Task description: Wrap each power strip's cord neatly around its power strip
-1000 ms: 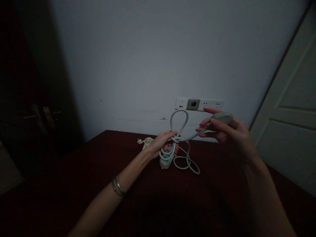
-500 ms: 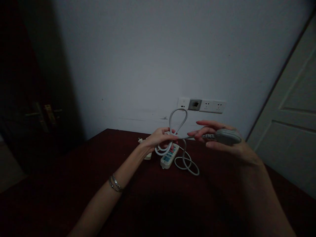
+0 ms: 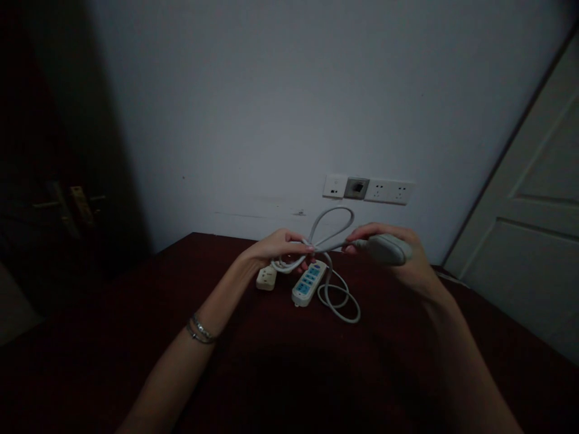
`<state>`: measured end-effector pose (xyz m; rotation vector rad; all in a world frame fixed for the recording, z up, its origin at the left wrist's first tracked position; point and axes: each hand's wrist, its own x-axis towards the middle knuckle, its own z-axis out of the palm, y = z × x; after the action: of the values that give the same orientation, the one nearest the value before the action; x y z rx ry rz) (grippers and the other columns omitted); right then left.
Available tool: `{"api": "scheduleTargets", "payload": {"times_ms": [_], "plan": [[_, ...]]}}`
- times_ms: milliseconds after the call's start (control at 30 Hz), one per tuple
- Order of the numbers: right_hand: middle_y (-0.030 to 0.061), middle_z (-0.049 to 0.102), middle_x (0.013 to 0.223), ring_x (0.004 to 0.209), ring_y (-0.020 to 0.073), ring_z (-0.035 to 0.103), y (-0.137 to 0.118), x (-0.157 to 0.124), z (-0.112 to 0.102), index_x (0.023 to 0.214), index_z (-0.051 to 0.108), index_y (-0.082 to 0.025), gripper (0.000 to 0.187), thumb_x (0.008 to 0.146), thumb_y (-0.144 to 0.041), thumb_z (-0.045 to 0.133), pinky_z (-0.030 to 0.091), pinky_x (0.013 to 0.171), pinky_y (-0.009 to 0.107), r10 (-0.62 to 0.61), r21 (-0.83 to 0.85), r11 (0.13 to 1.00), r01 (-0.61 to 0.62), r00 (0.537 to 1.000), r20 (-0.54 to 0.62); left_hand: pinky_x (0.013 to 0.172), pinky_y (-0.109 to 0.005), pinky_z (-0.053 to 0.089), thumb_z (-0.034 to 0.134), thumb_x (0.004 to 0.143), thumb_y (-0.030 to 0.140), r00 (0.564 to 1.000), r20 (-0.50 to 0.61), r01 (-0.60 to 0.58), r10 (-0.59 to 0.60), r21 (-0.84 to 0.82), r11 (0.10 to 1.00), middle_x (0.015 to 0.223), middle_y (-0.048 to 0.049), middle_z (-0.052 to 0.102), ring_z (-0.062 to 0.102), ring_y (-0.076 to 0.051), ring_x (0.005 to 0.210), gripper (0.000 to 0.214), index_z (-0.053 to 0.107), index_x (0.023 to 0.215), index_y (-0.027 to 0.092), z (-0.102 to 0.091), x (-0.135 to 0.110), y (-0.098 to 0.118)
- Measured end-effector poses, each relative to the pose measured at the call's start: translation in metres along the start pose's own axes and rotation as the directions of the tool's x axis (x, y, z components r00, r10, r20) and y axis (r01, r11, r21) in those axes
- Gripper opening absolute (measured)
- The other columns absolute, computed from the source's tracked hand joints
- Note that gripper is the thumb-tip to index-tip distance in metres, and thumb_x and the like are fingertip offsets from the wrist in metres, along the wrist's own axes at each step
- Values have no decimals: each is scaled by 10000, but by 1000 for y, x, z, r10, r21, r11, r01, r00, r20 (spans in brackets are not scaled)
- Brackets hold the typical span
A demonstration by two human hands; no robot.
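Note:
A looped white power cord (image 3: 332, 210) is pinched at its crossing by my left hand (image 3: 287, 246), with one loop standing above the fingers and more coils hanging below. The cord runs right to a pale plug (image 3: 389, 249), which rests against the palm of my right hand (image 3: 382, 235). My right fingers are closed on the cord just by the plug. Below the hands lies a white power strip (image 3: 309, 284) with blue socket faces. More of the cord curls on the table to its right. Left of the strip sits a small white adapter (image 3: 266, 278), partly behind my left hand.
The dark red table (image 3: 253, 349) meets a pale wall (image 3: 253, 120). A row of wall sockets (image 3: 389, 191) is behind my right hand. A white panelled door (image 3: 538, 199) is at the right, and a dark door with a brass handle (image 3: 81, 205) at the left.
My right hand has moved a little left and its fingers have closed on the cord. The upper loop now leans right. My left hand has shifted slightly left.

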<state>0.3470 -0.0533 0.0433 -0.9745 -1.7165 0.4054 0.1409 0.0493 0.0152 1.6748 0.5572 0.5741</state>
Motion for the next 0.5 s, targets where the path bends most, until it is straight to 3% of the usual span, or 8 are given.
{"api": "scheduleTargets", "payload": {"times_ms": [200,300,400,500], "plan": [[48,660,763,696,170,600,11,7,6,799,669,-178,288,816,-444,559,484,605,283,-24,-132,991,26,1000,19,469,-204,341,607,750,492,1000,-5,-6,7,202,979,653,-40,614,473,-68,480,399,637,848,107,11,9,-11],[46,633,678,614,151,577,22,11,2,706,617,-160,361,849,-472,503,453,560,266,9,-221,975,3,999,53,492,-224,349,589,760,494,986,-136,-46,102,368,929,687,-48,619,503,-101,525,429,624,952,112,15,13,-14],[41,611,629,562,140,570,32,14,0,699,566,-157,387,858,-498,477,442,528,258,43,-237,971,-38,999,13,601,-264,389,563,790,449,920,-234,-109,315,617,779,782,-74,635,551,-163,692,362,633,948,132,21,16,-15],[26,595,593,519,132,568,38,16,3,729,525,-166,380,851,-522,472,440,487,245,85,-177,980,-90,996,-35,708,-299,381,466,855,436,877,-149,-160,458,806,570,856,-100,624,544,-209,820,334,643,877,154,29,14,-18]]}}
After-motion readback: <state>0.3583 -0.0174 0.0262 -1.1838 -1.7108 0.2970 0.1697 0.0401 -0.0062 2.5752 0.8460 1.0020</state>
